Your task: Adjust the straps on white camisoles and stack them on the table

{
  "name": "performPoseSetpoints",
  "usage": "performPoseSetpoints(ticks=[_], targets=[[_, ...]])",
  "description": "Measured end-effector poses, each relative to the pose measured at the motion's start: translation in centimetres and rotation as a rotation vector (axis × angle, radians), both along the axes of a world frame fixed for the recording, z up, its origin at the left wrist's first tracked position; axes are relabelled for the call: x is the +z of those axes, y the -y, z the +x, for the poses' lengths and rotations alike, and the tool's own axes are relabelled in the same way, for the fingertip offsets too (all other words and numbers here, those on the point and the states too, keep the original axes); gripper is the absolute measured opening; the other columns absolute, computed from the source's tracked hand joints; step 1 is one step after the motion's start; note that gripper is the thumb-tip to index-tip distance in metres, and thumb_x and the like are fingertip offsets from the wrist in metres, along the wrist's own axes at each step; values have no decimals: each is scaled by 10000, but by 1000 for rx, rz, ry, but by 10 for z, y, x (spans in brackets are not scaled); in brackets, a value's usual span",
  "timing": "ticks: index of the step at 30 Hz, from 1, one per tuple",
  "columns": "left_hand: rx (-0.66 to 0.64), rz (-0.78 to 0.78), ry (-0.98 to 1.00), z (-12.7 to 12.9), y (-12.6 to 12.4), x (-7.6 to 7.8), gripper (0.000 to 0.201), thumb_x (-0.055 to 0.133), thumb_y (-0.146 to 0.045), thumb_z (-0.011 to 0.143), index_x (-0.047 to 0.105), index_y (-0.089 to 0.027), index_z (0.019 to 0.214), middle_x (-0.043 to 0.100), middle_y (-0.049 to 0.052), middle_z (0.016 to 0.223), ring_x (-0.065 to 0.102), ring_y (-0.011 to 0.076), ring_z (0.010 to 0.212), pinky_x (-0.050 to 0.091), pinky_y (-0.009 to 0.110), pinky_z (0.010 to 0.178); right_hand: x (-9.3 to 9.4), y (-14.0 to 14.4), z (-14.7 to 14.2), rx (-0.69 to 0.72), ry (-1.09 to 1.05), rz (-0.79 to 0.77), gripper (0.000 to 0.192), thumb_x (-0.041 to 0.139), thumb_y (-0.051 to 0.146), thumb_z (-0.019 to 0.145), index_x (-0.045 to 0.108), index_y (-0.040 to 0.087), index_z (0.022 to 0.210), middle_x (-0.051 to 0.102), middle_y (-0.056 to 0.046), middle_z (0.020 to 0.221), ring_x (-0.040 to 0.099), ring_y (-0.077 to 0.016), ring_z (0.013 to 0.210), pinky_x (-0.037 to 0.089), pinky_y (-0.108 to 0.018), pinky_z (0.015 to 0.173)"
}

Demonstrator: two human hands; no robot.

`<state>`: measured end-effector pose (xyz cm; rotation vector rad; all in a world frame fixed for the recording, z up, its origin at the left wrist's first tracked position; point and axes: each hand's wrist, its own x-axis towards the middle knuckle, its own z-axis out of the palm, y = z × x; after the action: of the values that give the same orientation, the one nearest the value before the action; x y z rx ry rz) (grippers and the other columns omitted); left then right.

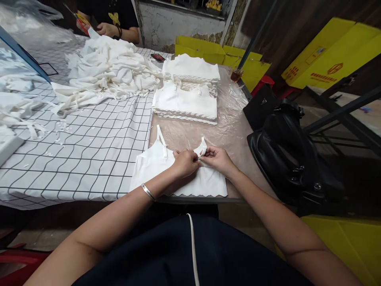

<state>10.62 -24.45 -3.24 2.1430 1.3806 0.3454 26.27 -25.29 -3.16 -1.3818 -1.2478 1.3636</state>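
while a small white camisole top with thin shoulder straps (154, 169) lies flat at the near edge of a table covered in clear plastic sheeting (235, 119), its right strap (202, 147) is pinched between both hands. the left hand (185, 163), a silver bangle (148, 192) worn on its wrist, is closed with fingertips on the strap's base, and the right hand (217, 159) is closed on the same strap just beside it, the two hands touching. two neat stacks of folded white tops (187, 93) are seen farther back on the plastic. a loose heap of white garments (110, 71) is spread over a black-gridded white cloth (89, 151) to the left. a black leather handbag (288, 155) is set at the table's right edge. at the far end, another person's hands (104, 28) are seen with red-handled scissors (80, 22).
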Motion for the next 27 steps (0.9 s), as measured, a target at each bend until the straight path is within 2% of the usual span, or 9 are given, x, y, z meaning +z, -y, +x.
performPoseSetpoints(ticks=[3,5,7,9,14,17,20,24,27], targets=[[-49,306,-72,-10,23,-1,322,609,-291,865,641,-152,1153,624,153,1241,516,310,1185,226,547,1064,7,-3,0,-21,-118,-127,199,753,192,552,651,180,722,671,16,720,595,-120,666,472,-251,684],[-254,452,-74,-20,44,-7,500,566,-418,904,532,-165,1335,513,158,1416,423,318,1324,140,535,1137,13,-13,2,-11,-241,-246,173,715,166,578,642,179,734,687,-3,750,618,-136,715,490,-260,721],[-494,460,-77,-29,61,-16,632,478,-585,912,460,-202,1414,428,118,1506,325,312,1412,107,507,1169,17,-32,5,-20,-361,-336,143,671,165,618,630,184,754,705,-35,807,645,-166,803,509,-293,786],[-600,409,-103,-35,72,-25,720,381,-675,903,395,-228,1467,364,89,1549,256,306,1453,97,501,1180,19,-58,6,-68,-411,-359,101,622,175,668,613,193,767,707,-57,841,654,-189,862,519,-330,828],[-619,353,-130,-30,72,-32,792,326,-727,885,335,-237,1508,334,98,1557,230,312,1466,106,533,1184,19,-117,-2,-244,-189,-217,91,548,142,712,508,219,683,637,-64,759,630,-186,821,530,-335,783],[-632,356,-89,-32,71,-26,790,370,-726,874,354,-240,1497,371,92,1543,274,313,1448,146,530,1178,24,-122,2,-276,-99,-155,129,591,178,721,476,222,683,588,-45,706,594,-174,734,516,-324,724],[-349,380,-20,-66,77,-17,629,389,-615,922,470,-231,1413,524,114,1428,438,291,1343,264,484,1136,31,-85,27,-311,33,-48,195,681,291,714,499,221,723,568,-14,687,539,-155,668,470,-290,654],[449,286,-191,-138,84,-3,427,383,-486,913,618,-180,1094,654,172,1097,582,342,1060,418,513,914,25,12,63,-228,655,64,348,723,525,659,552,224,692,546,5,617,501,-166,619,391,-280,581],[588,147,-300,-162,82,1,372,436,-523,854,592,-191,912,645,136,955,586,344,940,411,527,836,4,70,63,-190,915,-32,342,756,508,549,557,234,595,586,-24,658,532,-211,649,395,-320,601]])
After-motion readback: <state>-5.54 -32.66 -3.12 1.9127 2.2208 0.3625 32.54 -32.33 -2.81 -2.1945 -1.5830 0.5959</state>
